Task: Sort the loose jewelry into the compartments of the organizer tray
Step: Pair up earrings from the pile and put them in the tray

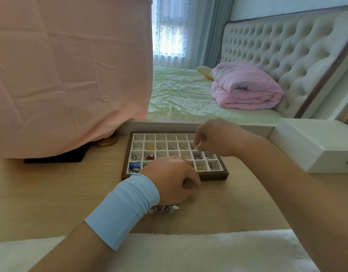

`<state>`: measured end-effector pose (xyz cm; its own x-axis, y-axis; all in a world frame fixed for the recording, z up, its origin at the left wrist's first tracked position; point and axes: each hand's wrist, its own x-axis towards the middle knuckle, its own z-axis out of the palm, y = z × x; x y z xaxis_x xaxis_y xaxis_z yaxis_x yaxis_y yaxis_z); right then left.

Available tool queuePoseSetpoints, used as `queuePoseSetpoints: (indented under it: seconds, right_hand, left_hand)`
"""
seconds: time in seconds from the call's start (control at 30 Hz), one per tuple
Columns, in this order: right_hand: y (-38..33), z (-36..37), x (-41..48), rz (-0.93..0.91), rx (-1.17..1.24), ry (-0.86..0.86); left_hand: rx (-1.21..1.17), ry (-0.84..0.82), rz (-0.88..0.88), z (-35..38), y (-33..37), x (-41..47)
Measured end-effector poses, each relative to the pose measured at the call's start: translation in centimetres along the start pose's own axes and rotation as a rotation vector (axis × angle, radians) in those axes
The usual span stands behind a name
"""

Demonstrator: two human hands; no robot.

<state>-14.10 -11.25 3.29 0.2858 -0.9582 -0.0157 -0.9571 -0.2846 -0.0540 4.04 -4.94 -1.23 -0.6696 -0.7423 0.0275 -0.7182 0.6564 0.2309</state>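
- Head view: right hand [214, 137] reaches over the right end of the organizer tray [128, 154]; grip pinched, thumb and fingertips drawn together and pointing down above a compartment in the second row near the right edge. Whatever sits in the pinch is too small to make out.
- Left hand [173, 179] lies at the tray's front edge, covering part of the front row; fingers curled loosely downward, tips at or near the surface [51, 193] just in front of the tray. Cannot tell whether this grip holds anything.
- Left wrist carries a light blue band [124, 209].
- Loose jewelry [165, 209]: small cluster of mixed pieces on the surface, just beneath and behind the left hand, apart from the tray.
- Tray: dark brown frame, white grid of small compartments. Back row looks bare; second row holds several rings; third and front rows hold small pieces, including a red one and a blue bow [135, 165] at front left.
- White box [316, 148], lid down, stands on the surface right of the tray.
- Pink cloth [71, 75] hangs over something at left; a gold round tin [108, 141] and a dark flat item [57, 157] show under its hem.
- White fluffy edge [188, 250] runs along the near side of the surface.
- Behind: bed [181, 95] with green sheet, folded pink quilt [245, 87], tufted headboard [277, 50].
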Motion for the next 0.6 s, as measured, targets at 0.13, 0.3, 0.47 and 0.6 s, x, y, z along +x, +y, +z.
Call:
queuePoseSetpoints:
  seconds: [0.13, 0.3, 0.47, 0.6]
  right_hand:
    - [-1.0, 0.9, -4.9, -0.04, 0.115, -0.078]
    - [-1.3, 2.7, -7.4, -0.087, 0.206, -0.213]
    - [-1.4, 3.7, -7.5, -0.14, 0.235, -0.209]
    - [-1.2, 3.6, -7.5, -0.164, 0.263, -0.193]
  left_hand:
    - [0.107, -0.125, -0.008, -0.1, 1.1, 0.1]
    - [0.171, -0.128, -0.037, -0.2, 2.0, 0.1]
    - [0.255, -0.146, -0.016, -0.1, 2.5, 0.0]
    - [0.336, -0.083, 0.029, 0.0, 2.7, -0.1]
